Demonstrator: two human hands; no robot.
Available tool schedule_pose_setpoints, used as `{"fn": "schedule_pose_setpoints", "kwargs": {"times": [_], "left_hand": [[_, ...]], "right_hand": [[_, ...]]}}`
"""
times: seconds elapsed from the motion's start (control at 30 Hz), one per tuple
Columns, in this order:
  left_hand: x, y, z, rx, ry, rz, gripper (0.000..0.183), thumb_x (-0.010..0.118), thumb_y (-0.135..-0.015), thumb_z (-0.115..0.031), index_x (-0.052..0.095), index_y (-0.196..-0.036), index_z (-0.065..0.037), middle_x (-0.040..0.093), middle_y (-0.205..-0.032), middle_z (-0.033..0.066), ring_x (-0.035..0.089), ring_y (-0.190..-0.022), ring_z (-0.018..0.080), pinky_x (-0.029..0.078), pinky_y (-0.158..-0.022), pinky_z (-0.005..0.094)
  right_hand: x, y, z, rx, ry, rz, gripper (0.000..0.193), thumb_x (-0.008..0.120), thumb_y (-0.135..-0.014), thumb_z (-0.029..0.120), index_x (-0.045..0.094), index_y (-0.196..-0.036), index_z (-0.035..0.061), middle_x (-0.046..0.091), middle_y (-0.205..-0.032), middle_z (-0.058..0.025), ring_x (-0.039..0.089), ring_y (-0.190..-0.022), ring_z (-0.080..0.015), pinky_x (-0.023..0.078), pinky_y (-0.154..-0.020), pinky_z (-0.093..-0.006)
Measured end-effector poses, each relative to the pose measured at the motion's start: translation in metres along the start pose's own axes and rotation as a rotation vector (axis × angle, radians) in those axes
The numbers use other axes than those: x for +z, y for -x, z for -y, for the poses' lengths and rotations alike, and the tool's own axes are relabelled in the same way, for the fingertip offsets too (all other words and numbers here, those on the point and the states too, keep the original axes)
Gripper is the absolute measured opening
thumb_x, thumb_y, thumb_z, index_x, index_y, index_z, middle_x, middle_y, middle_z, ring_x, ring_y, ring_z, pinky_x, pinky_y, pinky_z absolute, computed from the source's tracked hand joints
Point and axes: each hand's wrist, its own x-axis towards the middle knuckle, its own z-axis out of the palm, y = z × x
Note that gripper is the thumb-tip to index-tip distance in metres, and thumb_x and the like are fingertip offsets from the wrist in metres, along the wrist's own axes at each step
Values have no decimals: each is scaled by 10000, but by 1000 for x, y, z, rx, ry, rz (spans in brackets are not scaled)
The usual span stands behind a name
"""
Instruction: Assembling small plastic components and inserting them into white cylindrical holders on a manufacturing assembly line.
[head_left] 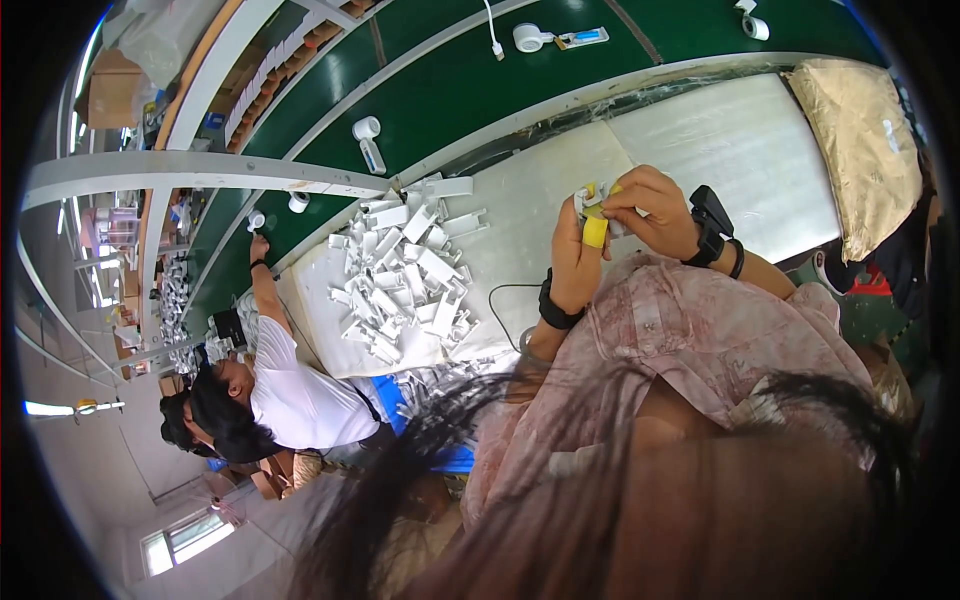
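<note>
Over the pale worktable (735,135), my two hands meet around a small white plastic part (583,197). My left hand (573,262) is closed round its lower side, fingers wrapped upward. From the right, my right hand (652,207) pinches at the same part with thumb and fingertips. A bright yellow piece (595,233) shows between the hands, and more yellow peeks out near the top. Whether the yellow is part of the white piece or a cover on a finger, I cannot tell. Black bands are on both wrists.
A heap of white plastic housings (405,270) lies left of my hands. Beyond the table runs a green conveyor belt (440,70) with white handheld devices (369,145) on it. A brown paper package (862,150) sits far right. At left, a co-worker (305,385) reaches toward the belt.
</note>
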Motion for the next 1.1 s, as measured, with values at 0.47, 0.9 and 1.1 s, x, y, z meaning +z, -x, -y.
{"fn": "schedule_pose_setpoints", "kwargs": {"times": [0.47, 0.9, 1.1], "left_hand": [[-6, -1, 17, 10, -184, -85, 234, 423, -1003, -140, 503, -1179, -6, 487, -652, -18, 423, -511, 46, 369, -455, 207], [-5, 0, 4, -140, -18, -8, 274, 430, -1007, -143, 475, -1234, 4, 534, -734, 18, 474, -536, 67, 405, -443, 212], [-5, 2, 6, -118, -28, -48, 232, 445, -1002, -149, 514, -1163, 3, 540, -738, 22, 468, -516, 65, 400, -435, 214]], "right_hand": [[9, 5, -6, -38, 114, 14, 203, 718, -723, 9, 657, -906, 72, 595, -838, -76, 571, -741, -263, 447, -641, -351], [5, -1, -10, -144, 42, 69, 264, 712, -681, -74, 599, -900, 18, 531, -841, -127, 550, -735, -286, 460, -621, -343], [7, 1, -7, -125, 42, 74, 262, 709, -677, -76, 595, -894, 15, 527, -846, -129, 548, -731, -285, 457, -616, -343]]}}
